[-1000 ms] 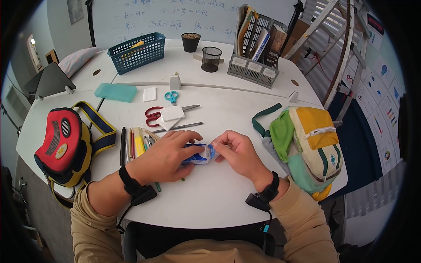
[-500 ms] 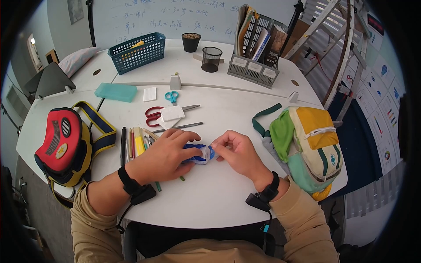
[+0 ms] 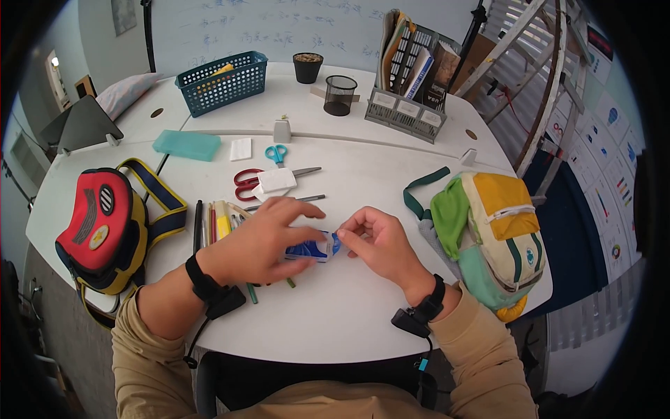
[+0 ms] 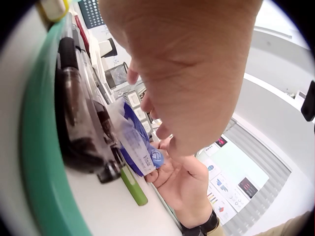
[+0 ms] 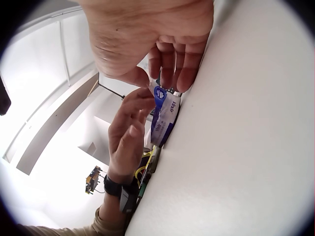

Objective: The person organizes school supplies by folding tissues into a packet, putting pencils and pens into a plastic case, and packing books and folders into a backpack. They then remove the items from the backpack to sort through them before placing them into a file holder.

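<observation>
A small blue and white packet lies on the table between the two hands. The right hand pinches the packet's right end, with its round blue flap, between thumb and fingers. The left hand is over the packet's left end, its thumb and fingers spread apart. In the left wrist view the packet stands near the left hand's fingers, and the right hand holds its far end. The right wrist view shows printed lettering on the packet.
Pens and pencils lie under and beside the left forearm. Behind are red scissors, small white packs and a teal case. A red bag stands left, a cream backpack right.
The left hand has lifted its fingers and spread them away from the packet, shifting slightly left. The right hand keeps its pinch. The head view has shifted slightly.
</observation>
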Demonstrator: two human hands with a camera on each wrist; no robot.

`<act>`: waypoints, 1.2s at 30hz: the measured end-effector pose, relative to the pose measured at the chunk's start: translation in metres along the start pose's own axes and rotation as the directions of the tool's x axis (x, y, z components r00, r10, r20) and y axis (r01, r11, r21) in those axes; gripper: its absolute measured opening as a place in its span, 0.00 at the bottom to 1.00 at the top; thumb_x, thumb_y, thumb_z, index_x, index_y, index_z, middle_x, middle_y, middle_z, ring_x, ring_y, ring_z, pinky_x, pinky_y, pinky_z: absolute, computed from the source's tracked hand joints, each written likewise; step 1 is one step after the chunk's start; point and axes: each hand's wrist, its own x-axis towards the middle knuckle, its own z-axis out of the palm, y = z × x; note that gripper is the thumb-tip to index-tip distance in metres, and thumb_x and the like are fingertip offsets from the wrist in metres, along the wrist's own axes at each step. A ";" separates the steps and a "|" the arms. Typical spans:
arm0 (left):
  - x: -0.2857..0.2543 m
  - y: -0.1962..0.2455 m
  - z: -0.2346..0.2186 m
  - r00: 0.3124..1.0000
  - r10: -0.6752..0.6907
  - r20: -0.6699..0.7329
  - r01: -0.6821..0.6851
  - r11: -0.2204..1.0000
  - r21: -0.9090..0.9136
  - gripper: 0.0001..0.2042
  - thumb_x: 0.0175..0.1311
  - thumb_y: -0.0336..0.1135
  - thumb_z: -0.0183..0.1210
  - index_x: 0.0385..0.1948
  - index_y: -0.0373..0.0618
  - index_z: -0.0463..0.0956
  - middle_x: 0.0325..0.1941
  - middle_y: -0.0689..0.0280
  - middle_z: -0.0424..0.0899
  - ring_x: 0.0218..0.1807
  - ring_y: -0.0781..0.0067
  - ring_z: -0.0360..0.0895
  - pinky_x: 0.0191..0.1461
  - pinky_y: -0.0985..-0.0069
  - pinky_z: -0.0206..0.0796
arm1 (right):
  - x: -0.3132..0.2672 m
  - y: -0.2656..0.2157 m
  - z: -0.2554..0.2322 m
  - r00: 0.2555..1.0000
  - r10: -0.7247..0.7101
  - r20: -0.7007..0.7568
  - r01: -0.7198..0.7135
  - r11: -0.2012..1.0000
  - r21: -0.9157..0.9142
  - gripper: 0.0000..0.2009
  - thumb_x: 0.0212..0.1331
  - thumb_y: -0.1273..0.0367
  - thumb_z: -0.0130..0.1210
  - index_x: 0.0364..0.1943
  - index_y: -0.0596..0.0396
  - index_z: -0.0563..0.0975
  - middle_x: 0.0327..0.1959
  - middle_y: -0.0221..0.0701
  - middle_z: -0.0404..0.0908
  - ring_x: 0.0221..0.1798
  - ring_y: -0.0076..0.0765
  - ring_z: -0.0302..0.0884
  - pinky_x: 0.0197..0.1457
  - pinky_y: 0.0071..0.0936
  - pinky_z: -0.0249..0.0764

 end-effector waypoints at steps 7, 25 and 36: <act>-0.014 -0.044 0.013 0.858 -0.358 -0.367 0.450 0.870 0.203 0.26 0.72 0.30 0.72 0.70 0.40 0.77 0.72 0.51 0.81 0.72 0.43 0.78 0.77 0.53 0.71 | 0.000 0.002 -0.004 1.000 -0.003 0.019 0.004 0.999 -0.033 0.07 0.79 0.70 0.68 0.48 0.60 0.83 0.46 0.30 0.90 0.47 0.22 0.89 0.45 0.25 0.89; -0.020 -0.073 0.019 0.808 -0.428 -0.404 0.478 0.878 0.026 0.11 0.65 0.26 0.73 0.47 0.37 0.87 0.64 0.50 0.85 0.65 0.46 0.84 0.68 0.58 0.78 | 0.002 -0.001 -0.003 0.995 -0.003 -0.100 0.012 0.995 0.095 0.10 0.79 0.66 0.69 0.46 0.59 0.82 0.43 0.32 0.90 0.45 0.25 0.89 0.41 0.27 0.88; -0.019 -0.070 0.016 0.739 -0.526 -0.421 0.572 0.820 -0.021 0.09 0.68 0.31 0.74 0.46 0.41 0.89 0.57 0.59 0.91 0.62 0.52 0.85 0.72 0.58 0.69 | 0.002 -0.001 -0.002 0.994 -0.012 -0.112 0.026 0.993 0.119 0.10 0.79 0.66 0.69 0.46 0.59 0.82 0.44 0.32 0.91 0.45 0.25 0.89 0.40 0.26 0.86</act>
